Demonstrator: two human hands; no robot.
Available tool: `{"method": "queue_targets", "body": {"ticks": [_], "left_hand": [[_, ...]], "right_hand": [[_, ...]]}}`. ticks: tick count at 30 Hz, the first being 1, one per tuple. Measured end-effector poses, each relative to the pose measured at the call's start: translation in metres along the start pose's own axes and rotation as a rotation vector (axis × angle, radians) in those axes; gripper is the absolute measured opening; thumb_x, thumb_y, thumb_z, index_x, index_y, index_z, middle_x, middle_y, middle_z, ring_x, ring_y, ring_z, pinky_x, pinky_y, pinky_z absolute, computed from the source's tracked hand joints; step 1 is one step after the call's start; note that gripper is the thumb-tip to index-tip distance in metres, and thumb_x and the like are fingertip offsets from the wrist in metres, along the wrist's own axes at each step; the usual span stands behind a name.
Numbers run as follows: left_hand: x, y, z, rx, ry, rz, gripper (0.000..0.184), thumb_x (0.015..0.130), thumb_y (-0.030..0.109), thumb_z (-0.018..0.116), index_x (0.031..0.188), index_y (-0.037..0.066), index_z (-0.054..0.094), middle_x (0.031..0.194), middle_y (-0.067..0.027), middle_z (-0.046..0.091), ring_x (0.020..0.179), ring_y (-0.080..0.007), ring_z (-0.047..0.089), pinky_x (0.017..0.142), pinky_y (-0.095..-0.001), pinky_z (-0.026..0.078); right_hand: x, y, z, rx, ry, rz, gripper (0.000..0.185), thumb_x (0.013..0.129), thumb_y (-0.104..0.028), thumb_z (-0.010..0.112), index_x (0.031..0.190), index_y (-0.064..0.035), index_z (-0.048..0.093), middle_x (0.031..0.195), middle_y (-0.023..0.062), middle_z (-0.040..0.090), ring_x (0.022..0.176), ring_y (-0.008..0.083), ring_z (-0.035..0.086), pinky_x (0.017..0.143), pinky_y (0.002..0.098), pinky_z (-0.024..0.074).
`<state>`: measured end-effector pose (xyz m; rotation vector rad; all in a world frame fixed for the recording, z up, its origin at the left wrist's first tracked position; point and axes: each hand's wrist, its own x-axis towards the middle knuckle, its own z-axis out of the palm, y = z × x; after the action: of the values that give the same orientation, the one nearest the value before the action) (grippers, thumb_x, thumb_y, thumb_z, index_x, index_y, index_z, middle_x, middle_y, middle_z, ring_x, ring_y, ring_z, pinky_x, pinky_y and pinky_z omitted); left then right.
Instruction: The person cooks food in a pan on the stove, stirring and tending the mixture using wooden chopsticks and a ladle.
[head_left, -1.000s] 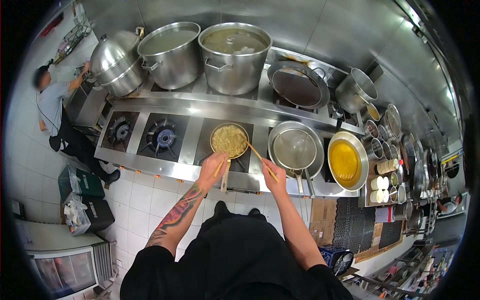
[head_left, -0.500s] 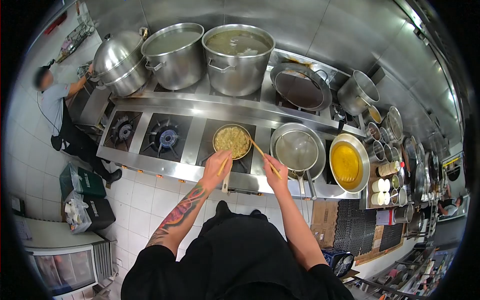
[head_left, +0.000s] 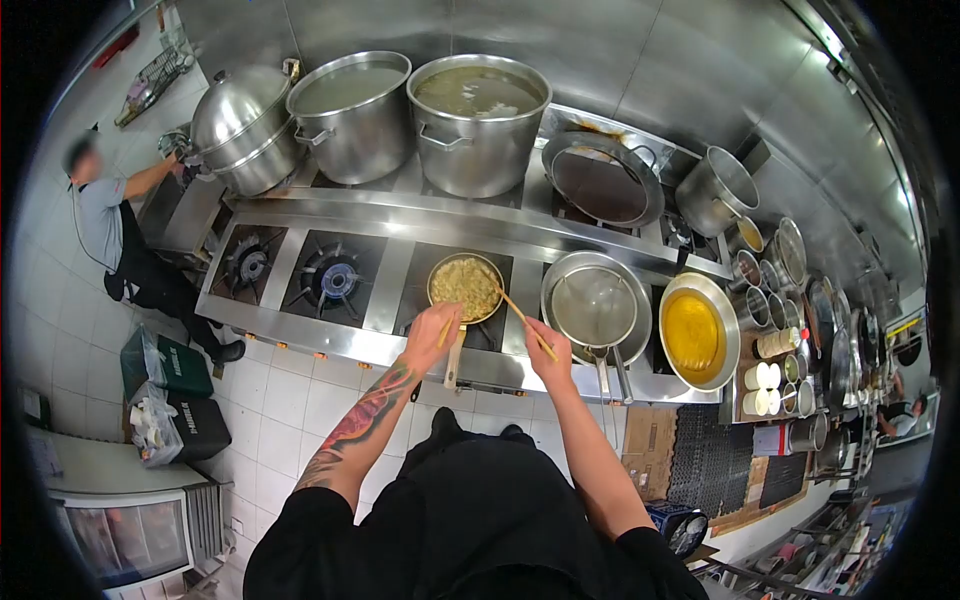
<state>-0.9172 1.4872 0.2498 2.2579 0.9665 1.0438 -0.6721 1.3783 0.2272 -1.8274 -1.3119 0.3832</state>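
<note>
On the front row of the stove sits a small frying pan (head_left: 503, 291) full of a lumpy, pale yellow food (head_left: 463, 284). Its light-coloured handle (head_left: 455, 362) points toward me. My left hand (head_left: 435, 332) is closed round a thin wooden stick that looks like a chopstick (head_left: 444, 334), just over the pan's near edge; the lower end is hidden. My right hand (head_left: 548, 354) grips another wooden chopstick (head_left: 515, 308), which slants left with its tip at the pan's right side. Neither hand appears to hold the pan handle.
Right of the pan, a strainer (head_left: 594, 303) rests in a wide metal pan. Farther right stands a bowl of yellow liquid (head_left: 719, 367). Two large stockpots (head_left: 480, 150) and a lidded steamer (head_left: 243, 130) line the back. A co-worker (head_left: 110, 225) stands at the left.
The right hand has shifted slightly left, and its chopstick tip has moved a little lower at the pan's edge. My view has tilted slightly. The left hand stays nearly in place.
</note>
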Motion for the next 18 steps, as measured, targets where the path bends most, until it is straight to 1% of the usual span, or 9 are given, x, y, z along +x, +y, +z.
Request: {"method": "queue_targets", "body": {"ticks": [1, 3, 6, 10, 12, 13, 15, 16, 18], "left_hand": [[0.001, -0.001, 0.000, 0.007, -0.003, -0.006, 0.017, 0.097, 0.009, 0.060, 0.108, 0.000, 0.068, 0.095, -0.0214, 0.067, 0.087, -0.0440, 0.066, 0.075, -0.0497, 0.054], [-0.003, 0.003, -0.004, 0.017, -0.009, -0.022, 0.017, 0.097, 0.009, 0.060, 0.109, 0.000, 0.068, 0.097, -0.0214, 0.068, 0.089, -0.0439, 0.066, 0.076, -0.0491, 0.055], [-0.003, 0.023, -0.015, -0.038, 0.071, -0.001, 0.019, 0.097, 0.010, 0.061, 0.111, 0.000, 0.068, 0.100, -0.0225, 0.069, 0.091, -0.0436, 0.067, 0.078, -0.0483, 0.055], [-0.021, 0.007, -0.017, -0.034, 0.032, -0.047, 0.019, 0.097, 0.009, 0.062, 0.112, -0.001, 0.069, 0.097, -0.0230, 0.070, 0.088, -0.0433, 0.068, 0.077, -0.0475, 0.056], [-0.021, 0.000, -0.016, -0.019, 0.015, -0.062, 0.019, 0.097, 0.009, 0.062, 0.112, -0.001, 0.069, 0.096, -0.0228, 0.070, 0.086, -0.0430, 0.068, 0.076, -0.0471, 0.056], [-0.020, 0.004, -0.016, -0.026, 0.048, -0.045, 0.019, 0.097, 0.008, 0.063, 0.112, -0.002, 0.070, 0.096, -0.0220, 0.071, 0.086, -0.0411, 0.069, 0.075, -0.0451, 0.056], [-0.022, 0.013, -0.018, -0.035, 0.073, -0.032, 0.019, 0.097, 0.007, 0.063, 0.112, -0.003, 0.070, 0.096, -0.0211, 0.071, 0.086, -0.0392, 0.070, 0.074, -0.0432, 0.056], [-0.021, 0.017, -0.020, -0.055, 0.096, -0.051, 0.019, 0.097, 0.008, 0.063, 0.111, -0.002, 0.070, 0.094, -0.0219, 0.070, 0.084, -0.0405, 0.069, 0.073, -0.0443, 0.056], [-0.022, 0.015, -0.020, -0.072, 0.120, -0.069, 0.018, 0.097, 0.009, 0.063, 0.110, -0.001, 0.070, 0.093, -0.0227, 0.069, 0.082, -0.0418, 0.068, 0.071, -0.0455, 0.055]], "right_hand": [[0.002, -0.001, -0.001, 0.001, -0.003, -0.005, 0.033, 0.099, -0.026, 0.066, 0.119, -0.0026, 0.075, 0.071, 0.0075, 0.071, 0.062, 0.0129, 0.064, 0.061, 0.0290, 0.0508], [-0.001, -0.008, -0.005, 0.058, -0.027, 0.095, 0.031, 0.097, -0.031, 0.065, 0.117, -0.0101, 0.076, 0.081, 0.0176, 0.073, 0.076, 0.0366, 0.072, 0.072, 0.0418, 0.0563], [0.000, -0.029, -0.014, 0.221, -0.008, 0.124, 0.030, 0.096, -0.031, 0.065, 0.116, -0.0121, 0.077, 0.083, 0.0180, 0.073, 0.079, 0.0376, 0.073, 0.073, 0.0436, 0.0565], [-0.005, -0.011, -0.006, 0.146, -0.016, 0.072, 0.029, 0.097, -0.030, 0.065, 0.113, -0.0098, 0.077, 0.079, 0.0174, 0.073, 0.075, 0.0361, 0.072, 0.070, 0.0424, 0.0560], [-0.003, -0.014, -0.010, -0.029, 0.009, -0.041, 0.031, 0.099, -0.025, 0.066, 0.117, -0.0021, 0.076, 0.072, 0.0070, 0.071, 0.062, 0.0123, 0.066, 0.061, 0.0301, 0.0523], [-0.002, -0.020, -0.012, -0.030, 0.006, -0.042, 0.031, 0.099, -0.025, 0.066, 0.117, -0.0021, 0.076, 0.072, 0.0070, 0.071, 0.062, 0.0123, 0.066, 0.061, 0.0301, 0.0523], [-0.002, -0.034, -0.014, 0.072, -0.002, 0.062, 0.028, 0.096, -0.030, 0.066, 0.113, -0.0107, 0.078, 0.077, 0.0164, 0.072, 0.072, 0.0353, 0.071, 0.067, 0.0411, 0.0553], [-0.003, -0.038, -0.012, 0.072, -0.002, 0.067, 0.028, 0.096, -0.030, 0.066, 0.113, -0.0107, 0.078, 0.077, 0.0164, 0.072, 0.072, 0.0353, 0.071, 0.067, 0.0411, 0.0553], [-0.003, -0.045, -0.006, 0.249, -0.023, 0.097, 0.028, 0.095, -0.029, 0.066, 0.113, -0.0120, 0.078, 0.078, 0.0165, 0.073, 0.072, 0.0361, 0.071, 0.067, 0.0413, 0.0557]]}}
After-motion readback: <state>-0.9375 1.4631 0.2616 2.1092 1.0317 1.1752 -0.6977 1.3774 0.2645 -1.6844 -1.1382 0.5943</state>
